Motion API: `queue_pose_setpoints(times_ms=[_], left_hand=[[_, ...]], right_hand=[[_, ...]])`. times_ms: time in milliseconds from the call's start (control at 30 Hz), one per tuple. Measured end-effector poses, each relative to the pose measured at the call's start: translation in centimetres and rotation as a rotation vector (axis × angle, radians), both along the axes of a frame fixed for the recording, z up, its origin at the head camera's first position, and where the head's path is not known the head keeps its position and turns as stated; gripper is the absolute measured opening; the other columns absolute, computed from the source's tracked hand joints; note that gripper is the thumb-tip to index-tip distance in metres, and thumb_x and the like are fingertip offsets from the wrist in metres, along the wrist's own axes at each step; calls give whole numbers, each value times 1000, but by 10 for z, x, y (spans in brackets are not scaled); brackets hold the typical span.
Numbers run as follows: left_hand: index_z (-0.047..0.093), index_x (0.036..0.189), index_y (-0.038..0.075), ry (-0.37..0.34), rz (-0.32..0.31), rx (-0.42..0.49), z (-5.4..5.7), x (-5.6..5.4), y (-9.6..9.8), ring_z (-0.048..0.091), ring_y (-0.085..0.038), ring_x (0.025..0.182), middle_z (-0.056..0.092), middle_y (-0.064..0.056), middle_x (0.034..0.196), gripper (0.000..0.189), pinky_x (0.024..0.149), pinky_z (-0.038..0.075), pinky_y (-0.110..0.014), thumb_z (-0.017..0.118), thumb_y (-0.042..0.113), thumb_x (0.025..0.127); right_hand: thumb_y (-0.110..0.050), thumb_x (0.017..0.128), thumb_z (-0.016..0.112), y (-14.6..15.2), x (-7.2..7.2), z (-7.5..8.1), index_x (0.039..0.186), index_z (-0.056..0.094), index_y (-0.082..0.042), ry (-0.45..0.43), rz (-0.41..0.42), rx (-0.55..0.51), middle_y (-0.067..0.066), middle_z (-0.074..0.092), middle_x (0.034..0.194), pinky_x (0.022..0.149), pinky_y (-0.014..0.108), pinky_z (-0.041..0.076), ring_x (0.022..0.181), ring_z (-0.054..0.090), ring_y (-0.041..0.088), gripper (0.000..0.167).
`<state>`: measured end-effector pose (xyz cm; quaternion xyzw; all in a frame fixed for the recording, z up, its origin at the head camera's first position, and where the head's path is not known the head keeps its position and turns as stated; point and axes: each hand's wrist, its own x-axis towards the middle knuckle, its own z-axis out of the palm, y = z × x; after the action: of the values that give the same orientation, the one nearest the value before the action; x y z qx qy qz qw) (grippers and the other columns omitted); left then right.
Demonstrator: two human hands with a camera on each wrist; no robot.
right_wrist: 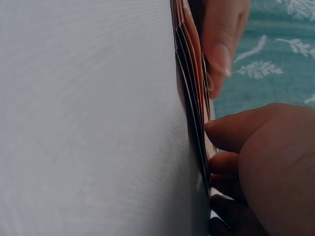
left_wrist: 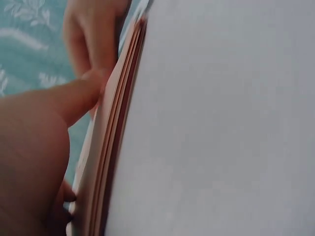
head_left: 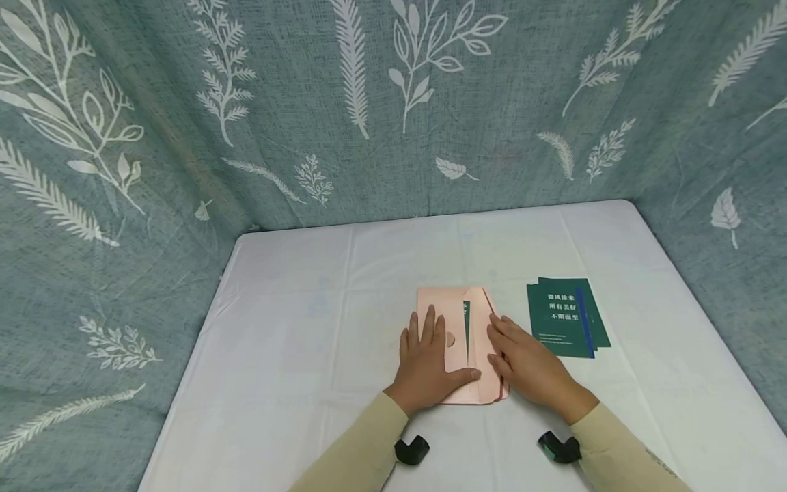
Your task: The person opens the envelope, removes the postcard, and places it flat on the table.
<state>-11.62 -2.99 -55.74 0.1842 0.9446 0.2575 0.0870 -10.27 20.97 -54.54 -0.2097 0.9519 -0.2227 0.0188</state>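
Observation:
A stack of pink envelopes (head_left: pixel 439 301) lies on the white table. A green card (head_left: pixel 466 328) shows through a narrow gap by the flap of the top envelope, near a small round seal (head_left: pixel 451 339). My left hand (head_left: pixel 424 362) rests flat on the top envelope, fingers spread and thumb toward the flap. At the right edge, my right hand (head_left: pixel 531 362) touches the flap side with fairly straight fingers. In the right wrist view, its thumb and fingertips meet the layered envelope edges (right_wrist: pixel 189 78). The left wrist view shows the left thumb (left_wrist: pixel 81 96) on top of the stack.
Green cards (head_left: pixel 559 335) with white printed characters and a blue strip (head_left: pixel 585 324) lie overlapped right of the envelopes. A white cloth (head_left: pixel 295 328) covers the table. Blue-green leaf-patterned curtains (head_left: pixel 369 171) enclose its back and sides. A black wrist device (head_left: pixel 412 450) sits by each sleeve.

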Motion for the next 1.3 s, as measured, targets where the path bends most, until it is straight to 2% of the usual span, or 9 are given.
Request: queue_pose_setpoints(times_ms=[167,367,500,633,767,900,1033,1200,1300], left_hand=[[26,170,-3,59,64,-53,-2,4,15,-2,-51,162,6,-21,180,114,124,9,-70,71,71,96],[34,168,0,114,86,-59,-3,4,18,6,-52,161,12,-22,179,95,123,14,-70,71,54,100],[40,165,1,134,85,-17,-3,3,19,9,-57,159,16,-26,177,85,120,15,-74,71,44,98],[44,161,0,139,76,73,-1,3,20,8,-65,155,19,-31,174,80,117,12,-81,71,34,94],[49,159,5,137,73,148,0,3,21,5,-69,153,17,-30,175,73,114,9,-86,68,26,92],[60,155,15,160,61,188,0,1,19,9,-66,155,14,-26,177,61,110,10,-89,64,20,94],[69,148,17,167,54,202,-1,0,18,14,-60,157,13,-26,177,52,112,13,-87,64,19,96],[61,150,9,141,70,179,-1,1,19,14,-56,157,13,-30,176,62,116,19,-77,71,23,90],[57,152,6,125,85,183,0,2,20,13,-55,157,13,-29,176,68,116,19,-76,72,21,88]], right_hand=[[-19,107,70,2,0,0,154,53,10,6,11,0,24,44,166,117,58,39,154,39,43,58],[-17,107,70,2,1,1,154,53,11,10,14,-17,24,44,166,117,58,39,154,39,44,57],[-17,108,69,2,1,3,154,52,11,4,13,-24,25,43,166,118,59,39,154,39,44,57],[-18,108,69,3,1,3,154,52,11,-5,9,-27,24,43,166,118,59,39,154,38,44,57],[-18,108,69,3,0,2,155,52,9,-17,4,-27,23,42,167,118,59,38,155,37,43,57],[-19,109,69,4,0,1,156,52,8,-21,3,-26,21,42,168,118,59,38,155,36,42,57],[-20,109,68,6,-1,-2,156,52,8,-23,4,-23,21,42,168,118,59,38,156,36,42,57],[-20,108,69,7,-2,-4,156,52,8,-25,10,-34,21,42,168,118,59,38,155,36,43,58],[-20,108,69,7,-2,-5,156,53,8,-24,13,-38,21,42,168,118,59,38,155,36,43,58]])
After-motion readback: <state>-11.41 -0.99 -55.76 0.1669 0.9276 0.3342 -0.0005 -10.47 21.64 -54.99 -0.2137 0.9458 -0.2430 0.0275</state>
